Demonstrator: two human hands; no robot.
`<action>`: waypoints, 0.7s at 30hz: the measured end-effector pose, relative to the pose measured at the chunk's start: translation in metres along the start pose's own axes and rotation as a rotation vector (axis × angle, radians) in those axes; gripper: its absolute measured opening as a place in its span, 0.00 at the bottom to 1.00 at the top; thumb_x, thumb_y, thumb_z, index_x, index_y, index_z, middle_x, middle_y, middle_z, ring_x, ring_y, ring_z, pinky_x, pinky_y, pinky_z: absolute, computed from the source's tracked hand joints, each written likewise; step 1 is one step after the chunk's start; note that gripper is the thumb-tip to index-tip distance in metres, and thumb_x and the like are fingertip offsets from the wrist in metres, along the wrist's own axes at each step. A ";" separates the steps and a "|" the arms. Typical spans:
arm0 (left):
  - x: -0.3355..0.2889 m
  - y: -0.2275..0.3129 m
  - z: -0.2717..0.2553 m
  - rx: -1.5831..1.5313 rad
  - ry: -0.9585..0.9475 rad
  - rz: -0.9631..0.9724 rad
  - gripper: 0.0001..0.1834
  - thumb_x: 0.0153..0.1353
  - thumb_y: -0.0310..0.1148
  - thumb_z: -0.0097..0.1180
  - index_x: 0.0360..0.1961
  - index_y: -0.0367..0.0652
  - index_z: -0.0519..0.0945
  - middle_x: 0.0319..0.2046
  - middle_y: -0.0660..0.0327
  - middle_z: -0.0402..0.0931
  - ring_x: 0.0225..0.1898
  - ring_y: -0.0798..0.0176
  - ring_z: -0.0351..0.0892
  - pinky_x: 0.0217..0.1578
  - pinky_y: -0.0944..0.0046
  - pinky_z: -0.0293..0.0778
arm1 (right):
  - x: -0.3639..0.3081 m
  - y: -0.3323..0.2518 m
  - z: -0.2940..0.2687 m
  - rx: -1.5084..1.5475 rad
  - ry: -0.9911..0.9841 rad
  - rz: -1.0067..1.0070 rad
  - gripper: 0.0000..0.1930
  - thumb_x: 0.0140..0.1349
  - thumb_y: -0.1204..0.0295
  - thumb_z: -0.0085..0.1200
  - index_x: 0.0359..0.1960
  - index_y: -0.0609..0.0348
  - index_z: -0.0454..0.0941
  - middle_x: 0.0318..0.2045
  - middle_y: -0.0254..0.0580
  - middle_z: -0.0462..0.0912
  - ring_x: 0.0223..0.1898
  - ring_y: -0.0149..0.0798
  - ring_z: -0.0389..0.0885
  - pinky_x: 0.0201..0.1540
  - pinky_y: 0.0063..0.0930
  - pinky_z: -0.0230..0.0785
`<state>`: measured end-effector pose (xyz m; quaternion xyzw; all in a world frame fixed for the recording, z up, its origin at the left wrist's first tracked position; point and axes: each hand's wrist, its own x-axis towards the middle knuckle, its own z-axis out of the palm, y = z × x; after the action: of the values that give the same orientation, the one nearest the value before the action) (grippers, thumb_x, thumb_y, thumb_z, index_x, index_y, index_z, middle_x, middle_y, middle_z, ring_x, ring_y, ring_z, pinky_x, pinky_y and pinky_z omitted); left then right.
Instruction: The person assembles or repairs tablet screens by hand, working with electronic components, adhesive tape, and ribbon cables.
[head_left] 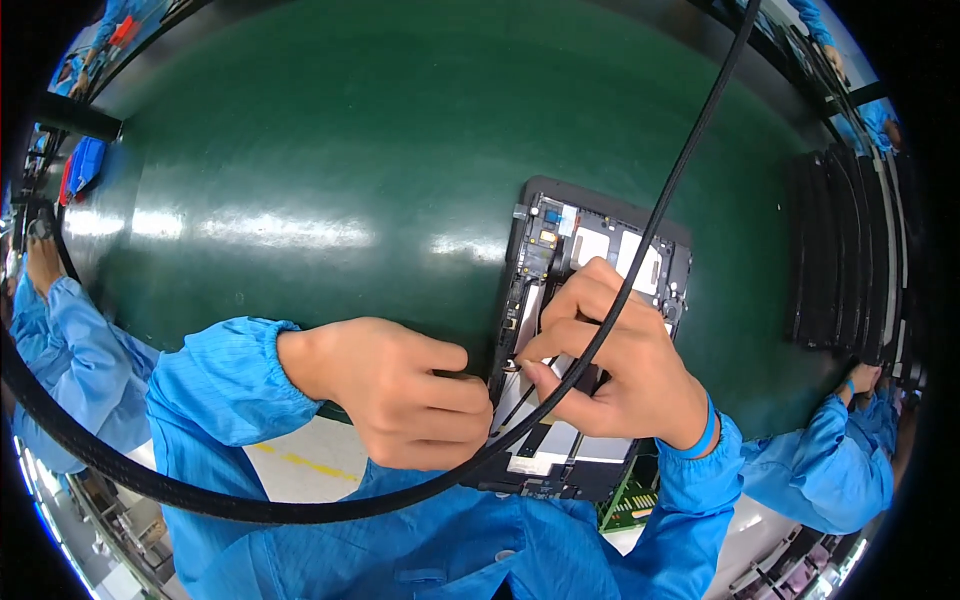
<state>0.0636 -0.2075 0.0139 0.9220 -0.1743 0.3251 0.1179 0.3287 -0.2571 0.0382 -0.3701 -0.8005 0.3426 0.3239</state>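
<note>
An opened tablet-like device (610, 207) lies at the near edge of the green table, its black frame around bare circuit boards, white panels and thin cables. My right hand (630, 350) is over its middle, thumb and forefinger pinched together near the left inner side. A small bit shows at those fingertips, too small to name. Against the device's left edge rests my left hand (400, 395), fingers curled in; whatever they may hold is hidden. Both wrists come out of blue sleeves, and a blue band (702, 432) circles the right wrist.
A thick black braided cable (290, 513) arcs in front of the view, across the device. Black flat pieces (835, 250) stand in a row at the right. A blue bin (86, 163) is at far left. Green circuit boards (632, 505) show below the device. People in blue work at both sides.
</note>
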 end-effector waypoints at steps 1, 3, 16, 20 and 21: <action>-0.001 0.001 0.002 0.000 -0.003 0.002 0.09 0.63 0.34 0.69 0.31 0.39 0.88 0.32 0.57 0.84 0.31 0.60 0.79 0.25 0.65 0.67 | 0.000 0.000 0.001 0.000 0.003 -0.001 0.08 0.50 0.78 0.74 0.32 0.57 0.90 0.32 0.39 0.81 0.36 0.46 0.77 0.40 0.40 0.69; -0.001 0.002 0.008 0.039 0.063 -0.055 0.14 0.42 0.36 0.62 0.31 0.40 0.82 0.28 0.64 0.74 0.31 0.63 0.75 0.25 0.65 0.63 | 0.001 0.000 0.001 0.001 0.005 -0.014 0.08 0.51 0.77 0.74 0.33 0.57 0.89 0.33 0.39 0.81 0.36 0.46 0.77 0.40 0.40 0.69; 0.000 -0.010 -0.007 0.082 -0.027 -0.177 0.09 0.60 0.34 0.66 0.37 0.41 0.90 0.33 0.60 0.84 0.31 0.64 0.81 0.26 0.66 0.72 | -0.001 -0.003 0.006 -0.003 0.043 -0.027 0.08 0.52 0.77 0.74 0.33 0.58 0.89 0.32 0.39 0.82 0.35 0.45 0.78 0.41 0.39 0.70; -0.001 -0.010 -0.004 0.131 -0.039 -0.147 0.09 0.61 0.35 0.66 0.37 0.42 0.90 0.33 0.60 0.85 0.31 0.63 0.81 0.25 0.67 0.72 | -0.003 -0.003 0.005 0.024 0.039 0.000 0.08 0.53 0.76 0.73 0.35 0.57 0.90 0.34 0.40 0.84 0.38 0.48 0.80 0.45 0.40 0.73; -0.001 -0.012 -0.002 0.159 0.004 -0.157 0.10 0.60 0.37 0.68 0.35 0.41 0.88 0.31 0.62 0.81 0.31 0.64 0.79 0.25 0.66 0.70 | -0.002 -0.004 0.003 0.037 0.017 0.021 0.08 0.54 0.76 0.70 0.37 0.56 0.90 0.37 0.42 0.85 0.41 0.50 0.81 0.51 0.42 0.76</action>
<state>0.0662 -0.1960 0.0135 0.9386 -0.0749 0.3295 0.0696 0.3257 -0.2623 0.0391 -0.3753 -0.7874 0.3575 0.3336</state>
